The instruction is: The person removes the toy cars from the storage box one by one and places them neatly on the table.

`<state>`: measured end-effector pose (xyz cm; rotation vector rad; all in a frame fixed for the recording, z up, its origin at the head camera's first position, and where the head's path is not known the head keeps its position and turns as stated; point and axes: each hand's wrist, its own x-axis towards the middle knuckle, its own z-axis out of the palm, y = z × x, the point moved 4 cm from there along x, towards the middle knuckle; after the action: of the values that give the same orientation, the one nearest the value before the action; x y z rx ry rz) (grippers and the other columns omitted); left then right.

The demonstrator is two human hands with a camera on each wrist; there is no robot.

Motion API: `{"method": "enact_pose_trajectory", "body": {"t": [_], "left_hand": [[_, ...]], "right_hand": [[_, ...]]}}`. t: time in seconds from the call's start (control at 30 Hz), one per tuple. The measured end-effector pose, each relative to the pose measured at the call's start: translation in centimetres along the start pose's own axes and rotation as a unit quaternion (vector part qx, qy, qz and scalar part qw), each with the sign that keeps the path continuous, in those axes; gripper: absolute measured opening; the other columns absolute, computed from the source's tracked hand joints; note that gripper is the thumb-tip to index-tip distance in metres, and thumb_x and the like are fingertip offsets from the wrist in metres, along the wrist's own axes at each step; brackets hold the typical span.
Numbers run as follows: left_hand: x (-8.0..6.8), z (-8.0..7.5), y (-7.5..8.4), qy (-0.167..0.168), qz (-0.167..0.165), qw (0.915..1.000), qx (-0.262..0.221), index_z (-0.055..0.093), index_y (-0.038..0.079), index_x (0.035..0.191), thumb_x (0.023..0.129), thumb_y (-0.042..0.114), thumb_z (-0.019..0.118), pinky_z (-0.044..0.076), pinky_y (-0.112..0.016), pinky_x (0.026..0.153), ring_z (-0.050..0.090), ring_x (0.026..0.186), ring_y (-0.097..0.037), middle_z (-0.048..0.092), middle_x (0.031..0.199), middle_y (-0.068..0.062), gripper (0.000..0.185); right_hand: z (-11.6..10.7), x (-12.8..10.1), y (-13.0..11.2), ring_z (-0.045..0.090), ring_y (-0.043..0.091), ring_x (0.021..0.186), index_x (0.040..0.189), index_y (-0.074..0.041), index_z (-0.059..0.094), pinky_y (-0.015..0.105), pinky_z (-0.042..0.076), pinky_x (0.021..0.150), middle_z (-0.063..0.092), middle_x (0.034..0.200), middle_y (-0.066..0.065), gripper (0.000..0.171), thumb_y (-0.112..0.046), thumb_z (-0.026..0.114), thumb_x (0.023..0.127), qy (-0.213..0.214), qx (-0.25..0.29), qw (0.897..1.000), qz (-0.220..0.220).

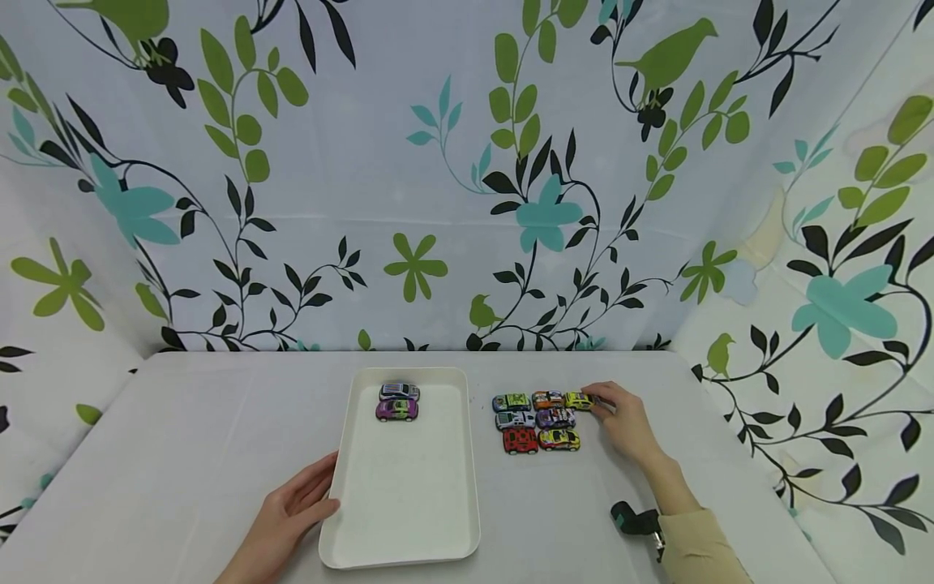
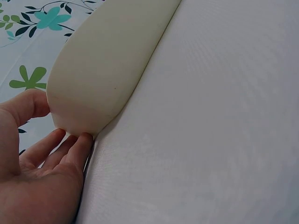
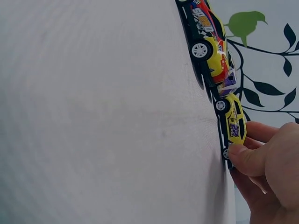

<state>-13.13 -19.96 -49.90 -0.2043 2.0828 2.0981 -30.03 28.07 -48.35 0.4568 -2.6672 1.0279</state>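
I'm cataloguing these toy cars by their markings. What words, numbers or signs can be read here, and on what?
"22": purple number, apparently, on the side of the yellow car pinched by the right hand.
Yellow and red car: decals too blurred to read.
Other cars and tray: nothing legible.

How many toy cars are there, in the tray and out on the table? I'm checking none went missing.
Cars in the white tray: 2, silver and purple
Cars on the table: 7, in a cluster; the right hand pinches the yellow-green one
Total: 9
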Motion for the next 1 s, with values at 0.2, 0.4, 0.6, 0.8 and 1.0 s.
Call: {"method": "enact_pose_trajectory", "body": {"t": [0.2,0.4,0.6,0.8,1.0], "left_hand": [[-0.06,-0.11,-0.1,0.003,0.001,1.0,0.001,0.034,0.001,0.153,0.094,0.012,0.069,0.047,-0.01,0.096,0.049,0.116,0.017,0.033,0.159,-0.018,0.07],[0.02,-0.06,-0.06,0.001,0.001,1.0,-0.001,0.034,0.0,0.153,0.094,0.011,0.069,0.047,-0.011,0.097,0.049,0.116,0.016,0.032,0.159,-0.018,0.07],[0.0,-0.07,0.06,-0.003,0.004,1.0,-0.004,0.033,0.0,0.153,0.094,0.011,0.068,0.047,-0.01,0.097,0.049,0.117,0.016,0.032,0.16,-0.019,0.07],[-0.05,-0.06,0.16,-0.006,0.006,0.9999,-0.008,0.033,-0.001,0.153,0.094,0.012,0.068,0.046,-0.01,0.097,0.049,0.118,0.016,0.031,0.16,-0.019,0.07],[-0.19,-0.07,0.09,-0.009,0.013,0.9998,-0.01,0.033,-0.001,0.153,0.094,0.01,0.067,0.046,-0.01,0.097,0.049,0.118,0.015,0.032,0.159,-0.019,0.069]], "right_hand": [[0.2,-0.01,-0.05,0.061,0.038,0.118,0.118,0.0,0.07,0.052,0.052,0.1,0.067,0.121,0.015,0.033,0.013,0.064,0.089,-0.004,0.001,1.0,0.002],[0.2,-0.08,-0.09,0.059,0.039,0.121,0.121,-0.001,0.069,0.055,0.048,0.105,0.066,0.124,0.016,0.033,0.011,0.063,0.09,-0.006,0.0,1.0,0.019],[0.17,-0.06,-0.2,0.058,0.041,0.122,0.125,0.0,0.065,0.057,0.045,0.108,0.064,0.128,0.017,0.036,0.008,0.065,0.09,-0.011,0.001,0.999,0.031],[0.12,0.05,-0.43,0.058,0.042,0.122,0.126,0.0,0.065,0.057,0.045,0.107,0.064,0.128,0.019,0.038,0.007,0.066,0.088,-0.012,0.001,0.999,0.03],[0.09,0.12,-0.86,0.058,0.043,0.121,0.123,0.0,0.066,0.059,0.045,0.106,0.064,0.128,0.02,0.037,0.007,0.067,0.087,-0.006,-0.008,1.0,0.023]]}}
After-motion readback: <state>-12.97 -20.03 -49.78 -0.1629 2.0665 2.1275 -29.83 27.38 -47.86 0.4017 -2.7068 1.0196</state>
